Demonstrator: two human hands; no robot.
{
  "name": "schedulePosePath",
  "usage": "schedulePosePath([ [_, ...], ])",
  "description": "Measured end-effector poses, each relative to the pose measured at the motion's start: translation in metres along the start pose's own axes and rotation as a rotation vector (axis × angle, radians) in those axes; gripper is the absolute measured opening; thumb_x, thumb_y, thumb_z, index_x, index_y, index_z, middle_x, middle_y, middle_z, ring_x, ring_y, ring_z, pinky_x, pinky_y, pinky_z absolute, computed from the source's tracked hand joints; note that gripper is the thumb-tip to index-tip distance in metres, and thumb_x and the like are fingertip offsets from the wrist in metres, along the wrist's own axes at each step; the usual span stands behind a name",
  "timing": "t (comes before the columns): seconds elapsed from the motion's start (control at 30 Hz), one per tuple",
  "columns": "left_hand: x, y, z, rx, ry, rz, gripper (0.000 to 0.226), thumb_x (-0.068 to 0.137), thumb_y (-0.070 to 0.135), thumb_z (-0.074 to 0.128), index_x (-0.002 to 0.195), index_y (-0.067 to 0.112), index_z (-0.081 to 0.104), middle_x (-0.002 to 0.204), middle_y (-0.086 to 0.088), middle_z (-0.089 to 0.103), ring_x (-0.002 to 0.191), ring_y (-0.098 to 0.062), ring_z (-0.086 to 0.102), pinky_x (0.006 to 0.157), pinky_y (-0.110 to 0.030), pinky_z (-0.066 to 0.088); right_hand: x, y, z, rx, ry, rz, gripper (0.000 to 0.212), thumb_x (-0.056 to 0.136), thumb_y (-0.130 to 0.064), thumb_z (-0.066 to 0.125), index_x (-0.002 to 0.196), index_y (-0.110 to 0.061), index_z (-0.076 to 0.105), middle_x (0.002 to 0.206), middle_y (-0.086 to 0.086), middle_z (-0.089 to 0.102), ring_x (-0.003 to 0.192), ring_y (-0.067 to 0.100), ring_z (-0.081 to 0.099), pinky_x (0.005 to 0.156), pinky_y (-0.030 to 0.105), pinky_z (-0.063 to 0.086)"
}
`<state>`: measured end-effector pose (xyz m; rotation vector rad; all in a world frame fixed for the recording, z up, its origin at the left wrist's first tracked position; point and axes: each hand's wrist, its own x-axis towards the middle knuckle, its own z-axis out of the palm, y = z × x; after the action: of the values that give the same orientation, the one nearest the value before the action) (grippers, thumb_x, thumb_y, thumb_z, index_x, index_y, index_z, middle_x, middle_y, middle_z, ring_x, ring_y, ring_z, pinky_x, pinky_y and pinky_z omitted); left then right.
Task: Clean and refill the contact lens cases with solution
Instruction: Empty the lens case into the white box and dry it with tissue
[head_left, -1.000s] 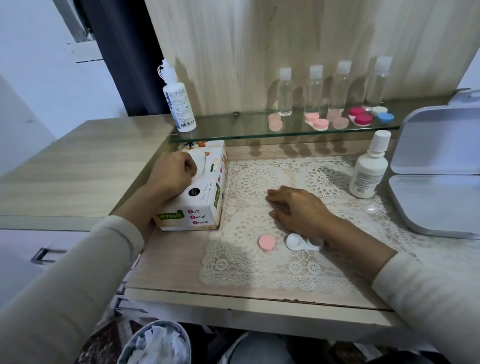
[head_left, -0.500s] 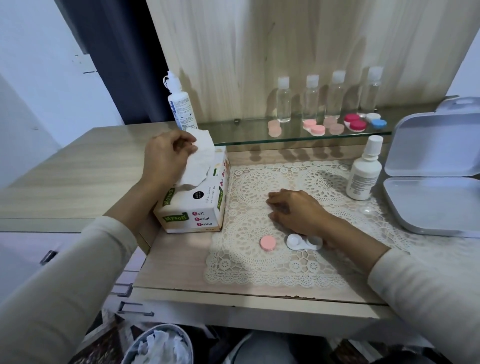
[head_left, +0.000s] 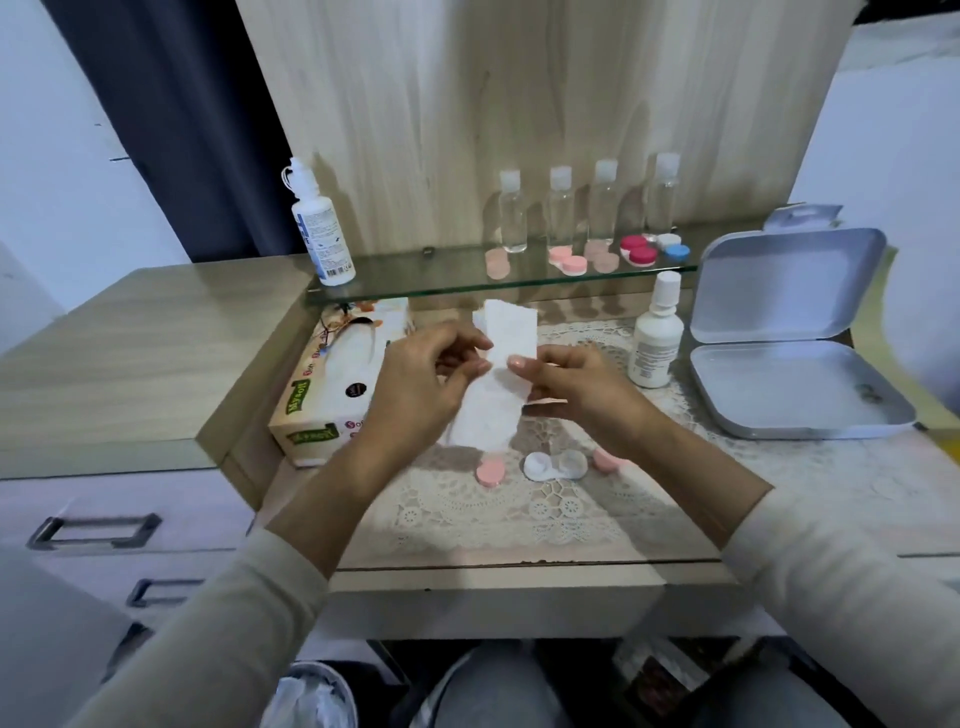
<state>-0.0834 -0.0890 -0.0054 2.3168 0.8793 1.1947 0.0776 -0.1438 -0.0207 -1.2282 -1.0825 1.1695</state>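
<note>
A white tissue hangs above the lace mat, pinched between my left hand and my right hand at its middle. Below them on the mat lies an open white contact lens case. One pink cap sits to its left and another pink cap peeks out from under my right wrist. A white solution bottle stands upright to the right of my hands. The tissue box lies to the left, partly behind my left hand.
On the glass shelf at the back stand a solution bottle, several small clear bottles and more lens cases. An open white tin sits at the right. A bin with tissues is below the table edge.
My left hand pulled a tissue out of the box and brought it over the mat. My right hand lifted off the mat and took hold of the tissue too.
</note>
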Motion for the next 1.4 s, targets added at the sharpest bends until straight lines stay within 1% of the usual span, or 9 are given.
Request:
schedulePosePath([
  [0.2, -0.025, 0.016, 0.031, -0.201, 0.001, -0.171, 0.014, 0.08, 0.007, 0.068, 0.086, 0.017, 0.062, 0.087, 0.006, 0.063, 0.078, 0.0, 0.059, 0.069, -0.009, 0.048, -0.023, 0.012, -0.011, 0.184, 0.023, 0.101, 0.02, 0.082, 0.004, 0.058, 0.102, -0.002, 0.06, 0.097, 0.014, 0.066, 0.087, 0.026, 0.064, 0.081, 0.041, 0.052],
  [0.37, -0.028, 0.022, 0.033, -0.354, -0.142, -0.481, 0.038, 0.088, 0.027, 0.057, 0.124, 0.016, 0.051, 0.117, 0.004, 0.054, 0.106, -0.011, 0.054, 0.083, -0.019, 0.046, -0.035, 0.011, -0.02, 0.285, 0.02, 0.096, 0.018, 0.086, 0.001, 0.053, 0.104, -0.002, 0.057, 0.092, 0.012, 0.066, 0.079, 0.022, 0.064, 0.068, 0.035, 0.056],
  [0.5, -0.027, 0.029, 0.028, -0.598, -0.238, -0.648, 0.051, 0.086, 0.021, 0.06, 0.133, 0.02, 0.04, 0.102, -0.005, 0.066, 0.092, -0.015, 0.063, 0.08, -0.027, 0.052, -0.043, 0.007, -0.021, 0.261, -0.01, 0.079, 0.015, 0.087, 0.001, 0.051, 0.098, -0.005, 0.058, 0.084, 0.009, 0.065, 0.065, 0.016, 0.065, 0.05, 0.027, 0.053],
  [0.63, -0.029, 0.027, 0.024, -0.589, -0.228, -0.54, 0.052, 0.081, -0.002, 0.064, 0.123, 0.026, 0.051, 0.081, -0.011, 0.062, 0.08, -0.017, 0.064, 0.075, -0.024, 0.055, -0.045, 0.011, -0.025, 0.136, 0.068, 0.061, 0.023, 0.081, 0.003, 0.06, 0.101, -0.009, 0.059, 0.083, 0.008, 0.069, 0.07, 0.022, 0.065, 0.058, 0.03, 0.043],
  [0.83, -0.032, 0.024, 0.021, -0.466, -0.253, -0.52, 0.037, 0.07, -0.002, 0.073, 0.104, 0.013, 0.069, 0.063, 0.01, 0.061, 0.065, -0.003, 0.058, 0.068, -0.009, 0.047, -0.048, 0.016, -0.034, 0.008, 0.096, -0.08, 0.076, 0.074, 0.016, 0.063, 0.12, -0.043, 0.048, 0.088, 0.017, 0.07, 0.082, 0.029, 0.066, 0.071, 0.047, 0.052],
  [0.97, -0.033, 0.023, 0.024, -0.395, -0.271, -0.506, 0.04, 0.069, -0.006, 0.074, 0.105, 0.011, 0.068, 0.071, 0.006, 0.062, 0.058, 0.001, 0.057, 0.061, -0.008, 0.045, -0.047, 0.019, -0.034, -0.225, 0.169, -0.112, 0.045, 0.071, 0.01, 0.07, 0.1, -0.024, 0.064, 0.101, 0.029, 0.064, 0.092, 0.044, 0.061, 0.084, 0.052, 0.051],
  [1.1, -0.033, 0.02, 0.029, -0.17, -0.219, -0.365, 0.022, 0.073, 0.007, 0.075, 0.091, 0.02, 0.072, 0.08, 0.002, 0.055, 0.064, -0.001, 0.048, 0.061, -0.011, 0.041, -0.049, 0.018, -0.032, -0.409, 0.218, -0.124, 0.017, 0.072, 0.003, 0.073, 0.076, -0.012, 0.067, 0.077, 0.006, 0.066, 0.061, 0.004, 0.06, 0.06, 0.028, 0.051],
  [1.3, -0.035, 0.019, 0.031, -0.237, -0.207, -0.354, 0.017, 0.066, 0.014, 0.079, 0.071, 0.022, 0.066, 0.111, 0.007, 0.059, 0.105, -0.008, 0.056, 0.091, -0.024, 0.044, -0.045, 0.02, -0.034, -0.478, 0.297, -0.235, 0.021, 0.071, -0.005, 0.075, 0.063, -0.016, 0.06, 0.104, -0.002, 0.062, 0.1, 0.013, 0.056, 0.08, 0.027, 0.047],
  [1.4, -0.037, 0.025, 0.036, -0.269, -0.191, -0.397, 0.022, 0.064, 0.01, 0.081, 0.068, 0.015, 0.06, 0.087, 0.004, 0.067, 0.082, -0.01, 0.063, 0.073, -0.019, 0.051, -0.044, 0.018, -0.03, -0.443, 0.334, -0.262, 0.018, 0.075, -0.006, 0.073, 0.067, -0.016, 0.06, 0.079, 0.001, 0.064, 0.071, 0.005, 0.057, 0.06, 0.022, 0.047],
])
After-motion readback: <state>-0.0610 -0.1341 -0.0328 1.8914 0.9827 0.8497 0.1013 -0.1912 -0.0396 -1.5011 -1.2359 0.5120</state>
